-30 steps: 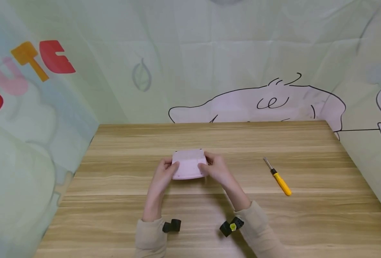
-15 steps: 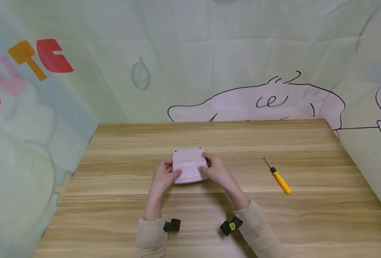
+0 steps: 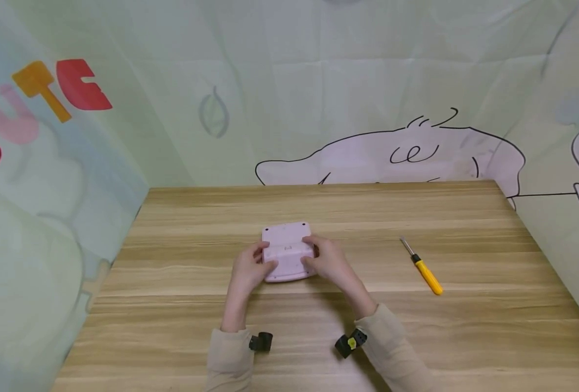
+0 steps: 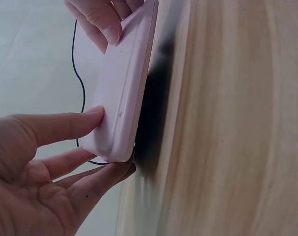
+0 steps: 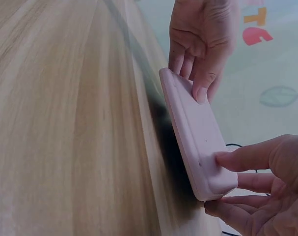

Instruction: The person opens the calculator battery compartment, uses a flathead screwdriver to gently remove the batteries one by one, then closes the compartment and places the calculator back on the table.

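Note:
A flat pink calculator (image 3: 288, 251), its back turned up, is close over the wooden table. Two dark dots mark its far corners, and small screw holes show along the near edge. My left hand (image 3: 251, 265) grips the left side, thumb on the back and fingers at the side edge. On the opposite side my right hand (image 3: 330, 260) holds it the same way. In the left wrist view the left thumb presses on the pink shell (image 4: 121, 78) while fingertips reach under its end. The right wrist view shows the right thumb on the calculator (image 5: 200, 132) too. Its front face is hidden.
A screwdriver (image 3: 420, 267) with a yellow handle lies on the table (image 3: 172, 326) to the right, its metal tip pointing away. Behind the table hangs a printed cloth (image 3: 289, 98). A black camera mount (image 3: 351, 343) sits by each sleeve cuff.
The calculator has tipped flatter and come slightly nearer, so more of its back shows. The fingers of both hands have shifted toward its upper face. The screwdriver has stayed put.

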Tool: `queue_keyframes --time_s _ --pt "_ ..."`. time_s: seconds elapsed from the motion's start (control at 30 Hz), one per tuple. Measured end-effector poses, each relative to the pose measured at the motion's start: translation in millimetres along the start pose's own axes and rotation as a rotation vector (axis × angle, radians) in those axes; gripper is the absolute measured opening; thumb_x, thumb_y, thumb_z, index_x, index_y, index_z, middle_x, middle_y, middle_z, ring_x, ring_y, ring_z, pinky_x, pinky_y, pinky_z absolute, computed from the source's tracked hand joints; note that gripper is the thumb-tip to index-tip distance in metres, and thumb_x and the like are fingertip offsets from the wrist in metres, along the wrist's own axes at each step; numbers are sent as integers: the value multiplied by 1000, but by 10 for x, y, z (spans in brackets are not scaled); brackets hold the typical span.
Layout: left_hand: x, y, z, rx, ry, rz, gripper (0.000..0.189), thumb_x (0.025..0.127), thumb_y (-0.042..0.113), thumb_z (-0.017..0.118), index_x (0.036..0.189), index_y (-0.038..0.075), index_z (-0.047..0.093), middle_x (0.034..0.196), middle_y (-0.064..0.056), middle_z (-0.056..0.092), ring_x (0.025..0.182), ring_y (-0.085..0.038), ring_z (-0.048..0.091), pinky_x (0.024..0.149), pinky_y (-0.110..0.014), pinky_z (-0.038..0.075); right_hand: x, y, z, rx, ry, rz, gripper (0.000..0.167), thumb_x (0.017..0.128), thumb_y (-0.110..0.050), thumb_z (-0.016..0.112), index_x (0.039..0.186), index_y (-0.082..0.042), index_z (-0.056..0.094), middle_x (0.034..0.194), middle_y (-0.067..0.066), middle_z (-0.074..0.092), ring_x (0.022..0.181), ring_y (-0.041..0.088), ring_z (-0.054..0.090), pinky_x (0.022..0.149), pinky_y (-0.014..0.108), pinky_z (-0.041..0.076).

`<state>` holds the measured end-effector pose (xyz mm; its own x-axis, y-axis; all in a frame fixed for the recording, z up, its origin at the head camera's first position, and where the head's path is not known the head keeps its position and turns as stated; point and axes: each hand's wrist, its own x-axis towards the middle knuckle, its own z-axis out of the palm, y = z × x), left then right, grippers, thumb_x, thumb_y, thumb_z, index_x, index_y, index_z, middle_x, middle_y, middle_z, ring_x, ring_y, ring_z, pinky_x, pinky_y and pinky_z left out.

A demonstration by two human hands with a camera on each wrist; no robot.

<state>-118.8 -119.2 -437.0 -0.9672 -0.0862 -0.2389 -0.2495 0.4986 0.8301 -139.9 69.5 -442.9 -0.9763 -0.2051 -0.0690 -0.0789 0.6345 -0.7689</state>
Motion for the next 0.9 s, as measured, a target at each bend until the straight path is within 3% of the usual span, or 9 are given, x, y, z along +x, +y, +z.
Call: queue_keyframes --time_s 0.17,0.6,0.77,0.9 --pt "16 -24 16 55 24 22 49 79 5 71 126 1 58 133 -27 55 124 -39 54 103 -46 44 -2 16 25 -23 22 -22 45 78 -6 72 122 -2 63 123 20 65 107 29 61 93 44 50" --pt "9 -48 46 122 66 66 44 77 7 74 119 2 63 122 -23 64 117 -37 58 103 -49 42 -13 34 56 -26 -15 -15 47 81 -7 72 126 -2 60 132 20 59 114 31 59 95 44 50" --pt "7 -81 63 155 78 91 42 78 8 73 118 2 64 119 -23 65 114 -36 59 101 -49 44 -19 24 69 -204 28 -168 46 80 -12 74 123 -3 62 135 21 55 125 37 52 105 48 43" --pt "6 -88 66 189 80 114 41 78 10 73 117 2 64 117 -23 66 111 -36 60 98 -49 45 -1 10 119 -303 115 -355 36 79 -12 74 114 -3 67 125 17 62 117 34 57 103 46 43"
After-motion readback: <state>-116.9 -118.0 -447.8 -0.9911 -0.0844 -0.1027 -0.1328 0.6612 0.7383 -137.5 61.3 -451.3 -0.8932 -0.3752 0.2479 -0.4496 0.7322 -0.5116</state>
